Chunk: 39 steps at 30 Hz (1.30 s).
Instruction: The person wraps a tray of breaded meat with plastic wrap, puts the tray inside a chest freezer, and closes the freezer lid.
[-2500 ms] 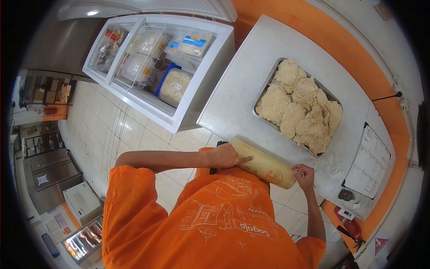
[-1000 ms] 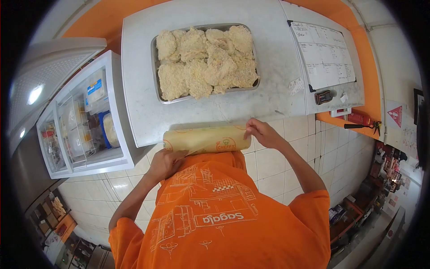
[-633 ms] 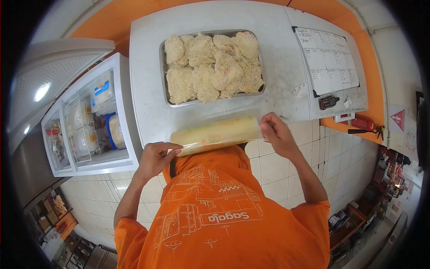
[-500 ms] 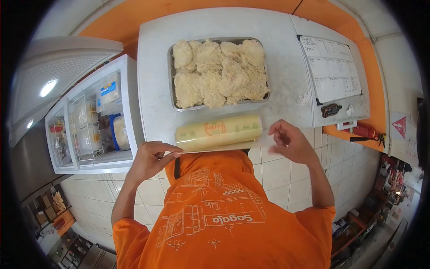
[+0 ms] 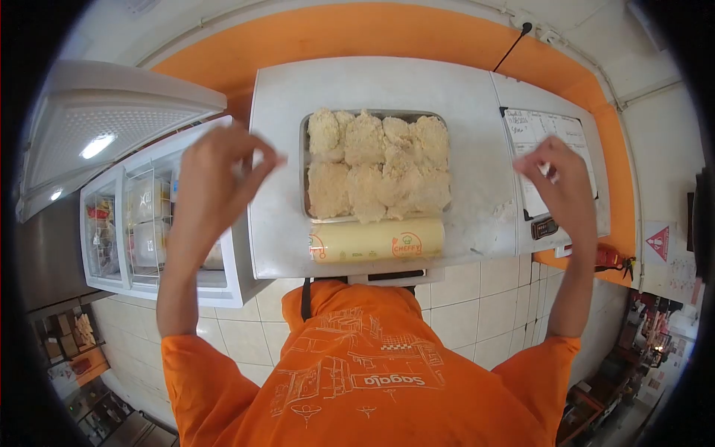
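the left hand (image 5: 220,175) and the right hand (image 5: 562,179), up on either side of the tray (image 5: 304,167), seem to pinch thin clear wrap (image 5: 395,186), likely wide apart to keep it flat, its roll (image 5: 361,244) just by the tray's near edge.

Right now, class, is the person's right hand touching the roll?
Apart. The head view shows it: a stretch of counter lies in plain sight between the right hand and the roll.

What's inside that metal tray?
Pale, crumb-coated pieces, overlapping in a heap, fill the metal tray. They hide most of its bottom, and whatever lies beneath the upper pieces can't be seen.
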Tool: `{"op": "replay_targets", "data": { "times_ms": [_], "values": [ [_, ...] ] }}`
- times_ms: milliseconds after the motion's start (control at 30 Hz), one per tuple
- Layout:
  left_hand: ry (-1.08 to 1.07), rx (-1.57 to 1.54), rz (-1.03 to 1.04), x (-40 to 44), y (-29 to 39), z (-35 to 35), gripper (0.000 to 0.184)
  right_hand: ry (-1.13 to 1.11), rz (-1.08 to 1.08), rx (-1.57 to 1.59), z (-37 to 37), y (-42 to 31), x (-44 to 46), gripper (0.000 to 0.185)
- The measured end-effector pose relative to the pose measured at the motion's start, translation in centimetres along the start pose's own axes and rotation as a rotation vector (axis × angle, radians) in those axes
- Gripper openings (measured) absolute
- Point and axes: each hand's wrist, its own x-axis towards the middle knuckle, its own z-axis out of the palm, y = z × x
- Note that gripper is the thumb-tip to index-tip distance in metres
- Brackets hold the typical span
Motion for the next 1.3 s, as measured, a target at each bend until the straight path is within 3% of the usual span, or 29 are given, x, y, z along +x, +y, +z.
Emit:
{"op": "replay_targets", "data": {
  "times_ms": [33,100,133,167,233,300,367,400,467,533,567,600,633,700,733,800,867,933,967,1033,1167,1267,1300],
  "values": [
    [0.078,0.041,-0.005,1.7,-1.2,1.5,0.018,0.132,-0.116,-0.148,0.9,1.0,1.9,0.013],
    [0.206,0.158,-0.051,5.0,-4.8,5.8,0.026,0.053,0.184,-0.297,3.3,2.8,5.8,0.024],
    [0.255,0.234,-0.093,6.3,-7.0,8.1,0.029,-0.072,0.325,-0.109,4.4,3.4,7.9,0.027],
    [0.168,0.254,-0.204,7.5,-8.6,10.4,0.031,-0.198,0.463,0.083,5.5,4.0,9.8,0.029],
    [0.09,0.273,-0.311,10.0,-10.8,12.9,0.033,-0.227,0.657,0.549,8.9,5.9,12.7,0.028],
    [-0.302,-0.595,-0.65,12.2,-12.1,14.2,0.03,-0.25,0.729,1.057,12.6,8.4,15.1,0.022],
    [-0.203,-1.12,-0.866,13.1,-12.3,16.8,0.032,-0.123,0.746,1.415,17.6,10.2,16.0,0.027],
    [-0.18,-1.341,-0.814,13.1,-13.7,20.0,0.026,-0.054,0.737,1.446,20.3,11.1,16.4,0.024],
    [0.068,-1.505,-0.876,12.8,-13.1,24.6,0.025,0.008,0.721,1.473,24.8,12.1,17.3,0.022],
    [0.307,-1.257,-0.893,12.5,-12.3,29.4,0.022,0.148,0.683,1.199,28.5,11.8,17.5,0.025],
    [0.385,-0.961,-0.753,12.0,-12.3,32.2,0.019,0.143,0.685,1.196,29.9,11.5,17.5,0.025],
    [0.451,-0.664,-0.61,11.7,-12.2,34.3,0.016,0.12,0.553,0.781,31.1,11.2,17.4,0.027],
    [0.452,-0.665,-0.616,11.6,-10.8,34.4,0.016,0.094,0.41,0.37,32.0,10.8,17.4,0.03],
    [0.074,-0.325,-0.506,11.4,-8.8,34.6,0.011,0.092,0.294,0.271,34.0,10.1,16.5,0.031],
    [0.068,-0.325,-0.513,11.3,-8.8,34.9,0.011,0.094,0.179,0.175,34.8,10.1,16.0,0.032],
    [-0.008,-0.08,-0.317,11.6,-8.9,34.9,0.019,0.087,0.099,0.067,35.4,10.6,15.7,0.036],
    [-0.121,-0.032,-0.343,12.4,-9.3,34.3,0.023,0.089,0.007,-0.041,35.5,11.1,16.0,0.04],
    [-0.225,0.016,-0.372,12.7,-10.2,34.8,0.027,-0.235,0.194,-0.179,33.2,9.6,17.0,0.053],
    [-0.236,0.076,-0.267,12.8,-11.0,35.7,0.031,-0.232,0.184,-0.177,32.5,9.2,17.6,0.053],
    [-0.24,0.144,-0.18,12.3,-11.5,36.3,0.034,-0.45,0.262,-0.18,32.3,9.4,17.8,0.074],
    [-0.465,0.097,-0.162,10.9,-12.4,36.2,0.054,-0.581,0.282,-0.152,32.8,11.3,18.2,0.108],
    [-0.481,-0.087,-0.297,10.5,-11.3,33.8,0.067,-0.678,0.247,-0.273,32.7,13.5,19.9,0.103],
    [-0.44,-0.155,-0.306,10.3,-11.8,33.3,0.072,-0.801,0.277,-0.285,31.1,12.2,20.7,0.084]
  ]
}}
